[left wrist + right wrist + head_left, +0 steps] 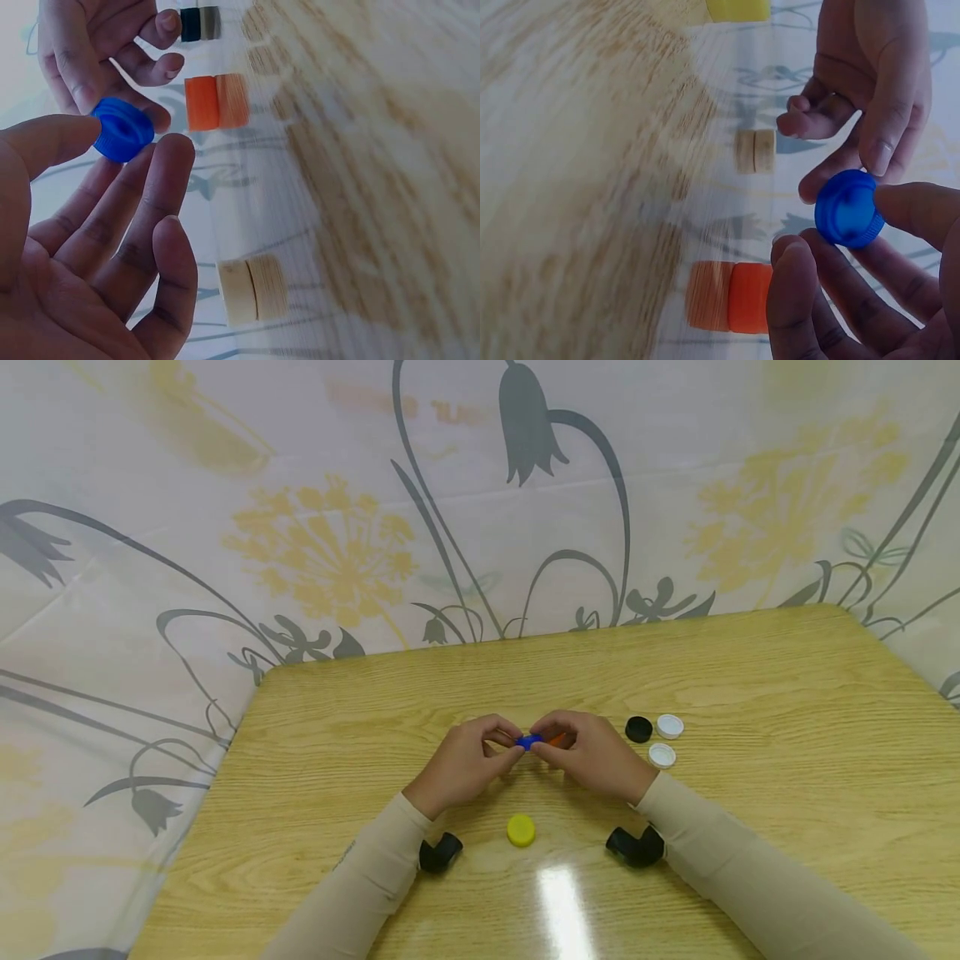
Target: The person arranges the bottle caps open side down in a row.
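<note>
Fingers and thumbs of both hands pinch a small blue bottle cap (528,742), raised above the table. My left hand (468,760) grips its left side; my right hand (588,752) has the right side. Up close in the left wrist view, the blue cap (124,130) sits at the left thumb tip, with the right fingers touching its far edge. Ridges line the side of the blue cap (849,208) in the right wrist view. Beyond the fingers an orange cap (201,103) stands on the table, partly covered by the right hand in the head view.
A yellow cap (521,830) lies nearer me. Right of my right hand are a black cap (639,729) and two white caps (670,726). A cream cap (236,291) shows in the left wrist view. Black curved pieces (636,846) hang by both sleeves. Patterned cloth (465,510) backs the table.
</note>
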{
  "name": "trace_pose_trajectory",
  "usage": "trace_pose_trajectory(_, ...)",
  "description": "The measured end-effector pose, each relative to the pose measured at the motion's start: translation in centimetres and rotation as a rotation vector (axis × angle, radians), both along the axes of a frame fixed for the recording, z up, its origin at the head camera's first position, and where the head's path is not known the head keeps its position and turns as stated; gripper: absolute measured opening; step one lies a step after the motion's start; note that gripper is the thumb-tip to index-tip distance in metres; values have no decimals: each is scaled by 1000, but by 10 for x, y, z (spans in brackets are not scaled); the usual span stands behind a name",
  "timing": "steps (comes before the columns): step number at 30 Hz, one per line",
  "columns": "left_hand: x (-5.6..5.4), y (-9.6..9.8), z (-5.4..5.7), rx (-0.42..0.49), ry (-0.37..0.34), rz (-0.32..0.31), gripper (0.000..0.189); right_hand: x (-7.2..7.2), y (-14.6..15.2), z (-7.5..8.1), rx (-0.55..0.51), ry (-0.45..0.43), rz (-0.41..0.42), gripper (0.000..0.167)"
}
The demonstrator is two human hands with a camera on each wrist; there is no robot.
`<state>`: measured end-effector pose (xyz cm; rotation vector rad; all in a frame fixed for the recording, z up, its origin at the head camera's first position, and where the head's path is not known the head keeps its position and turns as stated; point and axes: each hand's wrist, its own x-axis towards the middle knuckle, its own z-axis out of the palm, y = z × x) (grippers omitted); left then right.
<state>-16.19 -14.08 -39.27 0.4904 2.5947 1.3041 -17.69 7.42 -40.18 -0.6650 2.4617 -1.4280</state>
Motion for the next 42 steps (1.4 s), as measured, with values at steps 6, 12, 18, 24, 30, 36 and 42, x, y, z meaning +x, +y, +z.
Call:
trace_pose_trajectory(6, 0, 0, 0, 14, -9, 10, 25, 0, 0, 0, -10, 32, 15, 24)
trace_pose_trajectory(12, 1, 1, 1, 20, -17, 27, 34, 0, 0, -1, 4, 103, 0, 28)
trace_pose_trajectory(18, 0, 1, 1, -5, -6, 20, 33, 0, 0, -2, -4, 165, -14, 31)
trace_pose_trajectory(24, -1, 1, 1, -19, 4, 20, 30, 1, 0, -1, 4, 163, -14, 32)
trace_pose_trajectory(30, 4, 4, 3, -67, 19, 21, 29, 5, 3, 1, 19, 145, -4, 31)
trace_pose_trajectory(36, 10, 9, 8, -142, 58, -13, 27, 11, 10, 1, 31, 129, 17, 32)
trace_pose_trajectory(42, 20, 11, 11, -173, 65, -59, 23, 19, 16, 0, 41, 135, 58, 29)
